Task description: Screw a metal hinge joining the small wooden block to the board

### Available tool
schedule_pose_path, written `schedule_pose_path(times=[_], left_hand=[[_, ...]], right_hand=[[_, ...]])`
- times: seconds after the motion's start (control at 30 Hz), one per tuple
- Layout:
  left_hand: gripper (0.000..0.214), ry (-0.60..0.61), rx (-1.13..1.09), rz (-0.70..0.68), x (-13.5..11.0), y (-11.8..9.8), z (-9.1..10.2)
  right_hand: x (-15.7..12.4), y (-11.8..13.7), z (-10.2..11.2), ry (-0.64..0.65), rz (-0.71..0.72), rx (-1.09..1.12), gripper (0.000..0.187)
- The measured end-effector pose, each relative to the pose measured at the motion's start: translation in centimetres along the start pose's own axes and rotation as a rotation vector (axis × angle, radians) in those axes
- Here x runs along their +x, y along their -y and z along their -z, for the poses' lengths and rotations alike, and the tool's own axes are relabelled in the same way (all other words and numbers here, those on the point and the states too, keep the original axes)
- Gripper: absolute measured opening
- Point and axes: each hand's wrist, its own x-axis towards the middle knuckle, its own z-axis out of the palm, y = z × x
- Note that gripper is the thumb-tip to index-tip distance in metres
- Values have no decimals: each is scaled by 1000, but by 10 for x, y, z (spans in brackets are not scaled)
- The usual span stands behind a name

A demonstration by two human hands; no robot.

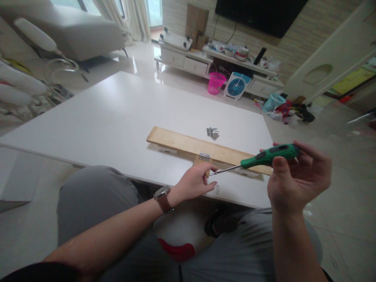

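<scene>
A long wooden strip (182, 143) lies across the white table (117, 117), with a small wooden block (202, 161) joined to its near edge by a metal hinge (205, 156). My right hand (296, 176) grips a screwdriver with a green and black handle (268, 155); its metal shaft points left toward my left hand. My left hand (195, 181), a brown-strapped watch on its wrist, pinches thumb and fingers together at the screwdriver's tip, just below the block. What the fingers pinch is too small to name.
Loose metal hinges (212, 132) lie on the table behind the strip. Beyond the table are a low TV cabinet (190, 62), a pink basket (216, 82), a small fan (236, 84) and floor clutter at right. A grey sofa (73, 31) stands far left.
</scene>
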Motion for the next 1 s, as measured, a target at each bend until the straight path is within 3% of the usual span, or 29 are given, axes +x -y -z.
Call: schedule_pose_path(times=[0.07, 0.13, 0.23, 0.33, 0.5, 0.63, 0.77, 1.0], left_hand=[[46, -66, 36, -38, 2, -2, 7], [37, -208, 7, -23, 6, -2, 14], [16, -518, -108, 102, 14, 8, 18], [17, -691, -226, 263, 20, 25, 13], [23, -657, -333, 459, 21, 46, 2], [20, -605, -423, 575, 22, 51, -1], [23, -502, -403, 532, 22, 56, -2], [31, -540, -497, 476, 24, 63, -6]], right_hand=[[1, 0, 0, -14, -2, 1, 42], [1, 0, -1, -27, 10, 24, 42], [0, 0, -5, -39, 26, 70, 43], [-6, 0, -12, -45, 38, 81, 42], [-19, -4, -22, -12, 90, 85, 45], [-27, -9, -26, 98, 138, 77, 51], [-33, -14, -28, 171, 128, 106, 55], [-36, -18, -32, 185, 143, 84, 54]])
